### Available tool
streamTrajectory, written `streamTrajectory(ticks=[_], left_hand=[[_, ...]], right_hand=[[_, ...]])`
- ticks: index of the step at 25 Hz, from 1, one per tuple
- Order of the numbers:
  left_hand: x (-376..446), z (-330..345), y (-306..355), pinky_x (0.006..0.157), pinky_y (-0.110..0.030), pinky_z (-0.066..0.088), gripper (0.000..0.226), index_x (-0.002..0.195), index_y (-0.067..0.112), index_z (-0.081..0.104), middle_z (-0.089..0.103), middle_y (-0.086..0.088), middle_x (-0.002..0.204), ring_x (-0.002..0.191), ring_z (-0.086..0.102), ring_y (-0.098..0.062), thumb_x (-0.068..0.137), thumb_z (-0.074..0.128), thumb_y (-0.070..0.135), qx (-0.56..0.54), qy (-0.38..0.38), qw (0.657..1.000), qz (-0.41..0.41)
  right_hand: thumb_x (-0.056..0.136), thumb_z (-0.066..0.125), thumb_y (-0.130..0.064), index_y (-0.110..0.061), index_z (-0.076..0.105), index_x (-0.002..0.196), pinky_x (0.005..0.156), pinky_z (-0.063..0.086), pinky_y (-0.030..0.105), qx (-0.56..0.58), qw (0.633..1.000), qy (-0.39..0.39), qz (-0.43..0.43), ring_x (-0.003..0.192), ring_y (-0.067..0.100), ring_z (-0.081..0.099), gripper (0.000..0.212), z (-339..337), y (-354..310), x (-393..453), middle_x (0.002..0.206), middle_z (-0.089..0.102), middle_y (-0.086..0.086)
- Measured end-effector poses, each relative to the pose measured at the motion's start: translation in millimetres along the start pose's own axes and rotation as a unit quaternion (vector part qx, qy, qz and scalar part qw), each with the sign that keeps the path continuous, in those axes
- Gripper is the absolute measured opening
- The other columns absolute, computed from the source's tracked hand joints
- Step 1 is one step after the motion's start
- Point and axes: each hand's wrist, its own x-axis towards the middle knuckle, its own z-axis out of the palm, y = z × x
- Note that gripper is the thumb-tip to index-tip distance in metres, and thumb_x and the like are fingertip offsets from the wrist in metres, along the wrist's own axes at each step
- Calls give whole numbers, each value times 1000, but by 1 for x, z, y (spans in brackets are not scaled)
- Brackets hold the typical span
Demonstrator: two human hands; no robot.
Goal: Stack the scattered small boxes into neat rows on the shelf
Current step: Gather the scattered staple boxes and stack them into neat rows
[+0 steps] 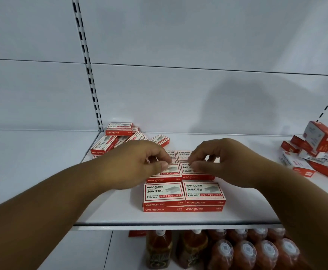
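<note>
Two hands [137,164] [223,160] grip side-by-side boxes [166,171], long axes lying left-right.

Even cool light, edges bowed

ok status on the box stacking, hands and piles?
Left hand and right hand each pinch a middle-row box. Front stacks neat. Loose boxes left rear and at right. Nothing blocking.

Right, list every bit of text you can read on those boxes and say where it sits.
"wengu": top and front edge of the front-left staple box and front-right staple box.
"24/6": same tops, followed by Chinese characters.
"12": in the red strip on those tops.
Small print lines: too small to read.
Right-hand pile of boxes: labels blurred.
Bottle caps below: unreadable.
</note>
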Motion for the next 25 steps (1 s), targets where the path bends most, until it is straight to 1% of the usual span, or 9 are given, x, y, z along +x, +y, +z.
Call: streamTrajectory(ticks=[3,5,6,8,11,13,16,21,25], left_hand=[[-20,-3,-8,90,-11,35,59,124,56,48,44,39,123,116,35,21,69,54,78,47,-41,997,38],[-26,-1,-11,100,-15,31,66,120,67,43,38,43,131,127,25,21,58,52,89,55,-48,995,68],[-27,1,-12,103,-17,29,65,117,69,43,36,44,132,129,23,20,56,54,90,51,-43,995,72],[-26,4,-11,103,-19,29,58,115,66,47,37,44,131,128,24,20,62,66,78,42,-29,996,69],[-26,4,-9,98,-11,27,50,116,59,52,39,45,128,125,24,22,71,74,61,44,-13,996,78],[-28,4,-8,95,-7,25,47,114,59,52,40,45,127,125,22,24,73,74,59,48,-18,996,79],[-28,5,-7,96,-9,27,45,113,58,53,41,44,127,125,24,22,73,74,59,46,-17,996,78],[-31,13,-7,93,-6,22,47,118,54,55,38,44,128,122,18,28,75,72,59,56,3,996,66],[-35,19,-5,92,-7,21,47,119,55,53,38,44,128,119,15,30,76,71,58,57,25,996,59]], right_hand=[[66,65,-68,-36,74,98,90,50,23,20,999,-33,-21,106,-1,61,45,-6,-1,-15,110,67,-24],[59,67,-75,-42,71,104,96,44,18,15,998,-57,-23,113,-6,56,56,-9,0,-23,119,61,-29],[56,68,-78,-47,69,106,98,42,17,6,998,-65,-23,116,-8,53,59,-10,0,-27,123,57,-32],[52,72,-76,-53,64,106,99,39,17,-3,997,-77,-11,117,-10,49,59,-9,1,-30,125,53,-37],[53,76,-72,-52,64,103,99,45,23,-10,998,-63,-10,113,-9,52,55,-5,5,-29,120,54,-38],[57,78,-66,-49,64,102,97,48,25,-20,998,-54,-20,110,-8,54,50,-3,6,-29,118,56,-36],[61,79,-62,-47,64,103,98,47,24,-28,999,-43,-14,111,-8,54,47,-3,1,-33,117,58,-34],[59,75,-68,-48,65,103,98,48,30,-45,998,-51,-4,111,-5,54,49,-5,-2,-35,120,58,-32],[61,78,-63,-48,65,103,101,46,30,-41,997,-57,-6,114,-7,52,47,-6,-2,-35,121,57,-35]])
